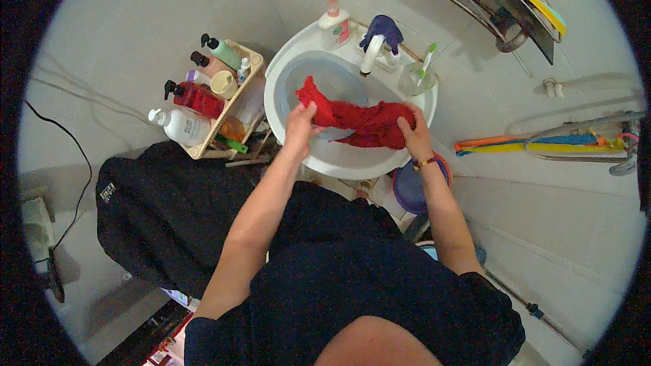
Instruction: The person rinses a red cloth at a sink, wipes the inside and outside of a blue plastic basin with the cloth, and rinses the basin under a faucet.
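- Nearest the camera comes the person's own dark shirt (352, 298), filling the lower middle of the head view, with both bare forearms reaching up and away from it toward the basin.
- Left of the body, a dark garment (163, 210) lies heaped over some low surface; what it rests on is hidden.
- Just past the right forearm, a round purple tub (405, 193) sits low beside the basin, partly covered by the wrist with its beaded bracelet (424, 161).
- At the white washbasin (352, 163), the left hand (300, 125) has its fingers curled shut around one end of a red cloth (363, 122), and the right hand (415, 134) is closed over the other, bunched end.
- That cloth is stretched between the two hands, across the near half of the bowl, its left tip raised above the bowl's hollow.
- Judging by the grip at both ends, the step in hand looks like rubbing or wringing the cloth over the basin; a next move would call for firm counter-turning of the wrists while holding the cloth above the bowl.
- Farther back stand a white tap (369, 59), a pump soap bottle (335, 26) and a clear cup with a green toothbrush (419, 76).
- To the left, a cream rack (227, 105) holds several pump bottles.
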The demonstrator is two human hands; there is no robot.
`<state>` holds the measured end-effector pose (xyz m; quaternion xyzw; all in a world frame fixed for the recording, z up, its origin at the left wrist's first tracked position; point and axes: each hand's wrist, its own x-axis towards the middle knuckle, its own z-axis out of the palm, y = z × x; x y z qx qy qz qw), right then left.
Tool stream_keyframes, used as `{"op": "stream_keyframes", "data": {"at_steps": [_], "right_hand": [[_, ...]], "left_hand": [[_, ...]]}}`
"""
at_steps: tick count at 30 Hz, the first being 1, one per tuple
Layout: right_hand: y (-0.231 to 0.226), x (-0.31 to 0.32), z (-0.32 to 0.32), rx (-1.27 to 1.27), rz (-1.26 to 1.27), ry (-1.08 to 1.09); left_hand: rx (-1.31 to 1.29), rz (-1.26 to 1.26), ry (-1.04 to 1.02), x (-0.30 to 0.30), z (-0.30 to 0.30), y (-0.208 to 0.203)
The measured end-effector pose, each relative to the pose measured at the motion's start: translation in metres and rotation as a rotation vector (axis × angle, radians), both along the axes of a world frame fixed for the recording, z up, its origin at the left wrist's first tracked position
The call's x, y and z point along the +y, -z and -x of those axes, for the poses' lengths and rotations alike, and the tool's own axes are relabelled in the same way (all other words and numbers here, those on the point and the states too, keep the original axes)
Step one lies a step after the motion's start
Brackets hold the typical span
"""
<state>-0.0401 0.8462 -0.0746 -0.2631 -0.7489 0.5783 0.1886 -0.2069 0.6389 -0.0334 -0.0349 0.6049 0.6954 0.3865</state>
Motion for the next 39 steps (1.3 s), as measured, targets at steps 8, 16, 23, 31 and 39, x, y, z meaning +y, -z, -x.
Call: {"op": "stream_keyframes", "data": {"at_steps": [8,16,23,31,39], "right_hand": [[-0.013,-0.027,0.047,0.170,-0.505,-0.231],[0.102,0.043,0.006,-0.175,0.270,-0.262],[-0.007,0.056,-0.031,0.027,0.353,0.020],[-0.081,-0.030,-0.051,-0.108,-0.001,-0.151],[-0.085,0.026,-0.053,0.082,0.905,-0.212]], "left_hand": [[-0.339,-0.563,0.070,0.041,-0.020,-0.074],[-0.159,-0.437,-0.009,0.019,-0.021,-0.087],[-0.474,-0.317,0.179,0.049,-0.087,0.034],[-1.054,-0.484,0.168,0.089,-0.106,0.096],[-0.923,-0.472,0.237,0.082,-0.106,0.081]]}}
